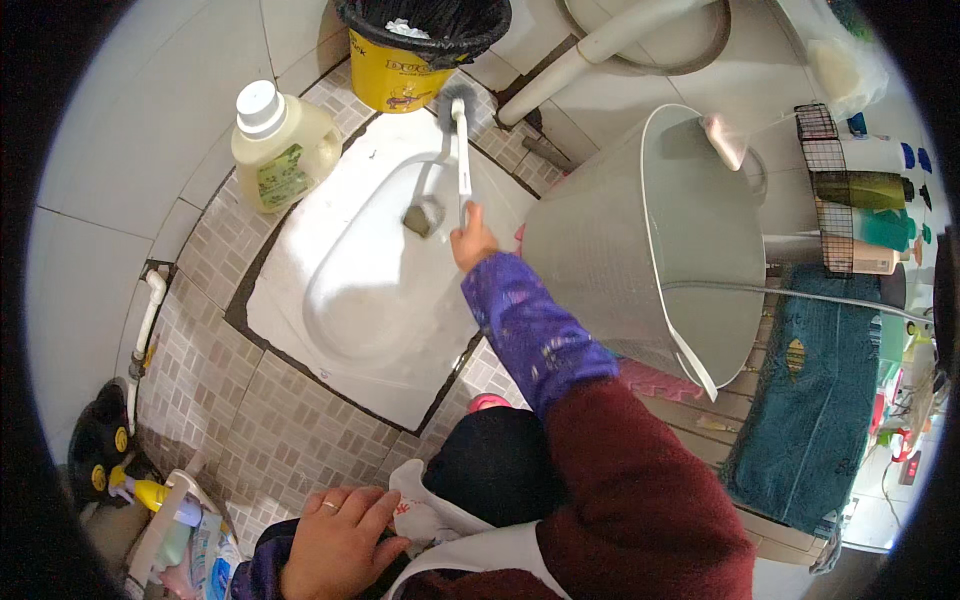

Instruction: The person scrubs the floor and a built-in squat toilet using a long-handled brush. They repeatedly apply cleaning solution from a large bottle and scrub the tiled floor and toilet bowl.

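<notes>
My right hand [475,238], in a purple sleeve cover, is closed around the handle of a white toilet brush [462,150]. The brush's grey bristled head is at the far edge of a white squat toilet [367,375], close to a yellow bucket [401,79] lined with a black bag. The toilet's drain opening lies just left of the handle. My left hand [341,536], with a ring on one finger, rests palm down near my knee and holds nothing.
A large jug with a white cap [281,150] stands left of the toilet. A big pale tub [600,232] is at the right, with a shower hose [795,293] across it. Beyond are a teal towel [806,397] and a wire rack of bottles [832,217]. A spray bottle [154,495] is at lower left.
</notes>
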Tool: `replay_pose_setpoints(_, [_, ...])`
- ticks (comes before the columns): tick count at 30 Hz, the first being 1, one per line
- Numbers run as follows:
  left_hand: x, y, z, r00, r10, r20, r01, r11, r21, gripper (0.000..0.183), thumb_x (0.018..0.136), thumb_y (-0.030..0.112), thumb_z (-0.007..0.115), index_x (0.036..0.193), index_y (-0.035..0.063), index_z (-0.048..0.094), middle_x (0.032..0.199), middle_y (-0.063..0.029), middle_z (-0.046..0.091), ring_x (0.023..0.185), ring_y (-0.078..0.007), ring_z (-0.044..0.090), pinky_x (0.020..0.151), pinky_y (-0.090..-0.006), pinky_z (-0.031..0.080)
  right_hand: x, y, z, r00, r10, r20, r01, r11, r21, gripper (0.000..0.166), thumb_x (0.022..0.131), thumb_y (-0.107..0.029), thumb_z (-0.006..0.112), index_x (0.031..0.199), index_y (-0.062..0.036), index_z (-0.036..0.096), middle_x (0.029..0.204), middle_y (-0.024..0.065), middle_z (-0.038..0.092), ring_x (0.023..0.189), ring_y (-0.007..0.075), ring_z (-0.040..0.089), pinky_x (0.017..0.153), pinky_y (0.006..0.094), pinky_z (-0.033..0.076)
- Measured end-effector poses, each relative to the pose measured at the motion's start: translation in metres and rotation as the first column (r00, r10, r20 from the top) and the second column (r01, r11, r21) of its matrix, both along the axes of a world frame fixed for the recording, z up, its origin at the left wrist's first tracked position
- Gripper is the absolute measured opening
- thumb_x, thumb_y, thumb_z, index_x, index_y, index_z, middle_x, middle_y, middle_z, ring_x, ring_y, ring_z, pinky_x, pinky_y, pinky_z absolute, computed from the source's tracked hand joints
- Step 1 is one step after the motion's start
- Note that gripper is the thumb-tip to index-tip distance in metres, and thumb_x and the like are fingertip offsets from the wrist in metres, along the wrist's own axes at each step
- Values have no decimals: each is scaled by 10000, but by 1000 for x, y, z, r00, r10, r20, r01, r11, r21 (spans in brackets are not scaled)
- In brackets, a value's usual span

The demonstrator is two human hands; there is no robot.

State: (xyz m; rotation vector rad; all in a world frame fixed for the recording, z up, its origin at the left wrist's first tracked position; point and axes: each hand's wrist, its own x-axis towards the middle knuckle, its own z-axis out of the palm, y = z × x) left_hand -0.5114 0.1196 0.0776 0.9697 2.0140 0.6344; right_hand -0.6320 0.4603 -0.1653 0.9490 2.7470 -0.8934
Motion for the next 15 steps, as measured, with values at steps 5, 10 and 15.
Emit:
replay_pose_setpoints(5, [-17, 7, 21, 998, -52, -27, 51, 998, -29, 476, 691, 340, 613, 1067, 73, 494, 1021, -105, 517, 907, -301, 489, 791, -416, 367, -3, 10, 4, 999, -19, -31, 18, 1000, -19, 513, 741, -139, 491, 1207, -104, 279, 812, 255, 556, 753, 406, 545, 686, 474, 410])
replay_pose_setpoints(10, [4, -1, 1, 998, 40, -47, -37, 998, 48, 441, 739, 263, 555, 1125, 69, 465, 1010, -150, 514, 915, -350, 469, 775, -450, 375, 85, -8, -1, 995, 62, 73, -58, 997, -59, 532, 741, -134, 484, 1222, -99, 259, 815, 276, 551, 754, 414, 544, 686, 476, 412])
replay_pose_setpoints(15, [4, 8, 3, 996, -40, 81, 44, 998, -54, 459, 732, 265, 566, 1137, 78, 461, 1071, -148, 499, 965, -346, 456, 823, -455, 346, 22, 9, 12, 986, 118, 116, -120, 993, 7, 496, 756, -145, 459, 1210, -119, 260, 792, 254, 561, 757, 407, 541, 677, 483, 403])
